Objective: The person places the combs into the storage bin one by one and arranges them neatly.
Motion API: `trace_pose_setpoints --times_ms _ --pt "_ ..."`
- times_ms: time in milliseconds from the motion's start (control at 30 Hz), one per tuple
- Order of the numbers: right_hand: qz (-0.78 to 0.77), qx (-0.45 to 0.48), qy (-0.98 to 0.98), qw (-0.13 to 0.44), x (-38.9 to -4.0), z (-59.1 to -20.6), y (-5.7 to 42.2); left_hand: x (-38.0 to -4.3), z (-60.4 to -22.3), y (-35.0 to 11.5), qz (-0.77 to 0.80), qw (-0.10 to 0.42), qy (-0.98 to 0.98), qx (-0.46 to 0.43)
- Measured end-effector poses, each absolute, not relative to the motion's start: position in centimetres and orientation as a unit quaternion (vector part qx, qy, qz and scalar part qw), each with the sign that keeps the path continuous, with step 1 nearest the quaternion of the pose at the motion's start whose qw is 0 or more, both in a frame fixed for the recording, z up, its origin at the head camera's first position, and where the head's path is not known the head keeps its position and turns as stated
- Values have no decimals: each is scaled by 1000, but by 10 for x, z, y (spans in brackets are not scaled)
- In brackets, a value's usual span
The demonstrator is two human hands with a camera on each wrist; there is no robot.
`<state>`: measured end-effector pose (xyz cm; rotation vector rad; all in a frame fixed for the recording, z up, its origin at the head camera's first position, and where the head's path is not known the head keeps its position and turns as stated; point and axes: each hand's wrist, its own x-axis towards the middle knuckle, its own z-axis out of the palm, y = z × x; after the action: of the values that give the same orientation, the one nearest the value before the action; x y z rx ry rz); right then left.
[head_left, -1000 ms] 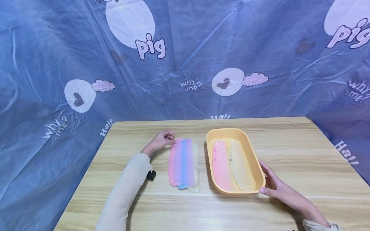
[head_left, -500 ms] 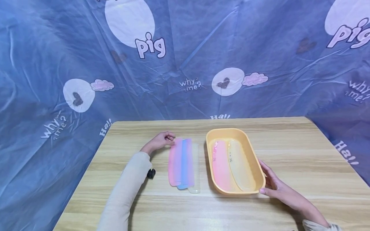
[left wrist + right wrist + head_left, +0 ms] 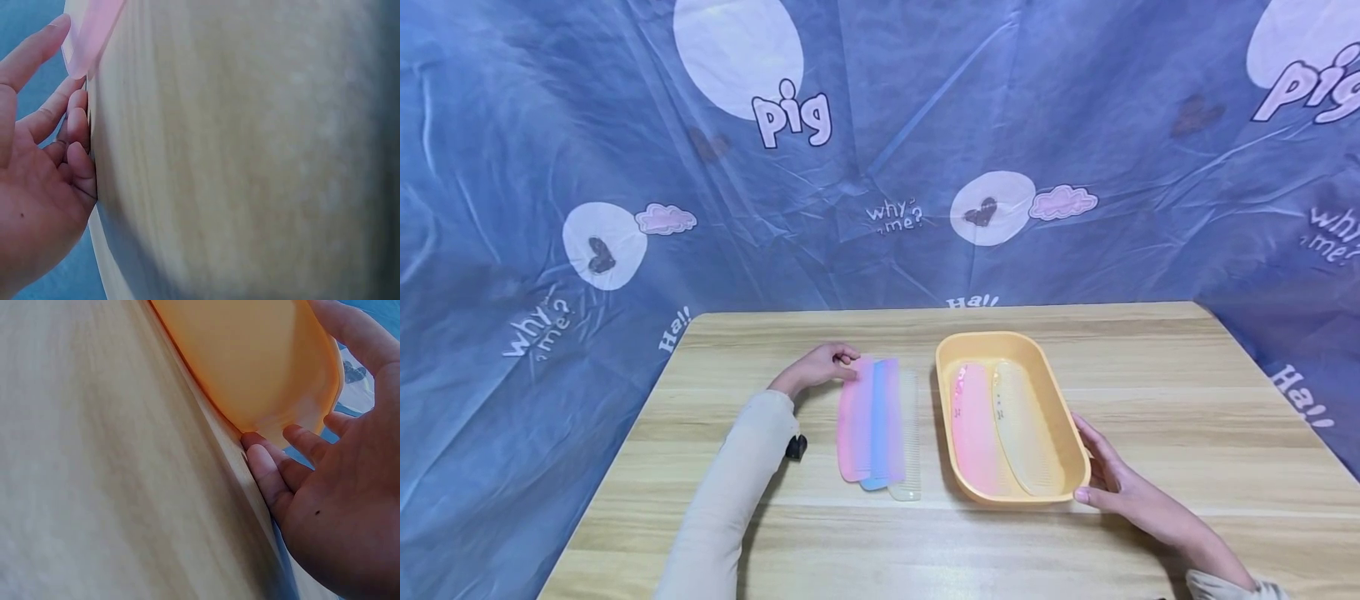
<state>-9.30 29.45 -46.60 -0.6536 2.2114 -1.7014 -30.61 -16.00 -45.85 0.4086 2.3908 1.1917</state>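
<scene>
On the table a translucent pink comb point(image 3: 852, 437), a blue comb point(image 3: 874, 485) and a clear comb point(image 3: 910, 467) overlap, their long sides parallel. My left hand point(image 3: 822, 367) pinches the pink comb's far left corner between thumb and index finger. Close up in the left wrist view, the comb's end point(image 3: 90, 44) lies between these fingertips, the other fingers curled near the tabletop. My right hand point(image 3: 1112, 483) grips the yellow plastic box point(image 3: 1078, 467) at its near right corner, thumb at the rim and fingers along the outer wall. Inside lie another pink comb point(image 3: 973, 425) and a cream-coloured comb point(image 3: 1018, 433), side by side.
The wood-grain table point(image 3: 820, 550) meets a blue printed cloth point(image 3: 910, 275) hanging behind it and at both sides. A small black object point(image 3: 796, 447) shows at the left sleeve's cuff.
My left hand has shifted slightly right and nearer, its thumb now overlapping the pink comb's corner more. My right hand and the box have stayed in place.
</scene>
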Motion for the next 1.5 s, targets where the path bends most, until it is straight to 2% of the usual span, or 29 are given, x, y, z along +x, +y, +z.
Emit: trace_pose_setpoints --times_ms 600,1033,1500 --pt "-592 -233 758 143 -100 -467 299 -307 -458 -158 415 210 873 147" --pt "-588 -237 760 141 -107 -468 302 -306 -455 -160 457 225 853 116" --pt "-590 -228 759 155 -112 -467 306 -305 -455 -160 508 215 829 91"
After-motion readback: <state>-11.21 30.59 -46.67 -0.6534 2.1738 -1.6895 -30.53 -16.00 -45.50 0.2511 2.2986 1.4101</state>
